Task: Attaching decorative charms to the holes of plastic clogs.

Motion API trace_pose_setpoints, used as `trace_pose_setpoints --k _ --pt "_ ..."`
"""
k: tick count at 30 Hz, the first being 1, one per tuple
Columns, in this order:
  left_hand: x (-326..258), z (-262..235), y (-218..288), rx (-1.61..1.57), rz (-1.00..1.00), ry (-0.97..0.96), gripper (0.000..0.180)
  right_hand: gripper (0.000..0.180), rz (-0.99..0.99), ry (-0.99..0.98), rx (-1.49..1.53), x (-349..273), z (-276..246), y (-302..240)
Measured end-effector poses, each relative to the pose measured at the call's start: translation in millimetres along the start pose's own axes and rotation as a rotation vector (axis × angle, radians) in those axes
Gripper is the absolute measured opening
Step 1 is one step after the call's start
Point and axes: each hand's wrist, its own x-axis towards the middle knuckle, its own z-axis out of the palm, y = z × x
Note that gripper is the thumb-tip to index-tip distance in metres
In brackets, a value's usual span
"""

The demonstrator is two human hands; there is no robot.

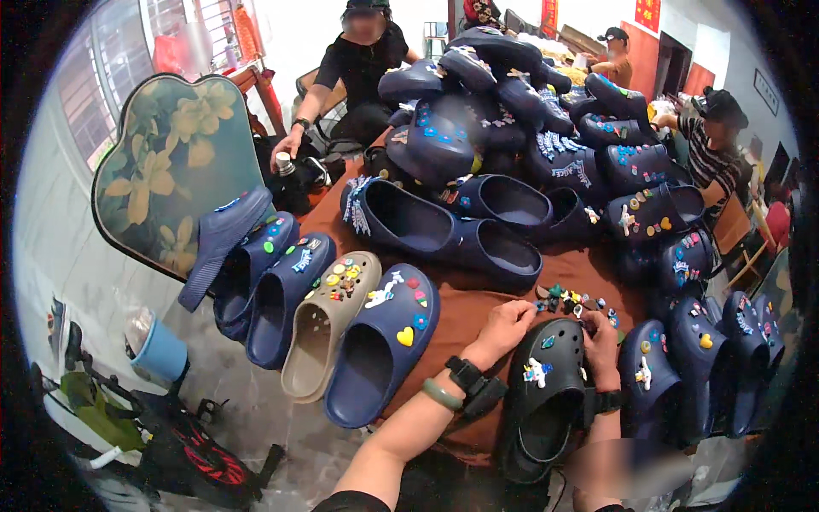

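A black clog (547, 397) lies between my forearms at the near edge of the brown-covered table. A white figure charm and a small green charm sit on its upper. My left hand (507, 328) is to the left of the clog's toe, fingers drawn together; what they hold, if anything, is hidden. Just past the toe is a pile of small colourful charms (563, 299). My right hand (601, 337) is at the clog's right side beside that pile, its thumb and fingers pinched. Whatever is in that pinch is too small to name.
Dark blue clogs (478, 111) are heaped at the far side. A beige clog (331, 320) and several blue ones stand left; more blue clogs (695, 363) stand right. A co-worker (363, 81) sits across the table, another person (717, 141) at right. A blue bin (158, 350) stands on the floor.
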Motion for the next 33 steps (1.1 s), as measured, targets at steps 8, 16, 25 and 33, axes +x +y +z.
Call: trace_pose_setpoints --k 8,16,25,33 --pt "-2 3 -6 0.006 0.021 -0.021 0.021 0.025 -0.128 -0.108 -0.147 -4 -11 -21" --pt "0 -13 -10 -0.007 -0.040 -0.098 0.025 0.023 0.034 -0.069 0.216 6 -18 -33" --pt "1 -4 11 0.003 -0.111 -0.085 0.022 0.015 0.054 -0.260 0.471 -1 -48 -63" --pt "0 -13 11 0.026 -0.089 -0.077 0.021 0.011 -0.158 -0.309 0.281 -1 -45 -76"
